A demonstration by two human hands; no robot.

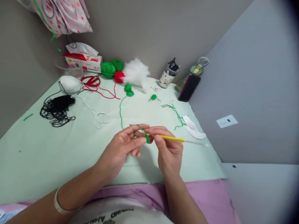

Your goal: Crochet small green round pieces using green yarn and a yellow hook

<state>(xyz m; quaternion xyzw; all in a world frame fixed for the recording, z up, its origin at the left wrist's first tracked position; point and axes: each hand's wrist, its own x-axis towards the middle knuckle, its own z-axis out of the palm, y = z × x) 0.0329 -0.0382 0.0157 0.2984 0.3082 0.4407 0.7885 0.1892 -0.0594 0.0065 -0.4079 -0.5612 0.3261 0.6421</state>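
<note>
My left hand (127, 141) pinches a small green crochet piece (147, 138) between thumb and fingers. Green yarn (121, 113) passes over its raised index finger and runs back across the table to a small green yarn ball (128, 88). In my right hand (169, 149) is a crochet hook (173, 138) with a yellow grip and a thin metal shaft pointing right. The hook's working end meets the green piece, partly hidden by the fingers. Something reddish shows beside the piece, too small to make out.
Behind the hands lie black yarn (58, 107), white yarn (70, 84), red scissors (91, 81), green yarn balls (108, 70), a red ball (119, 76) and white stuffing (136, 73). A tissue box (92, 63), pen cup (167, 77), bottle (182, 84) and phone (189, 88) stand near the walls. Green scraps (178, 118) lie right.
</note>
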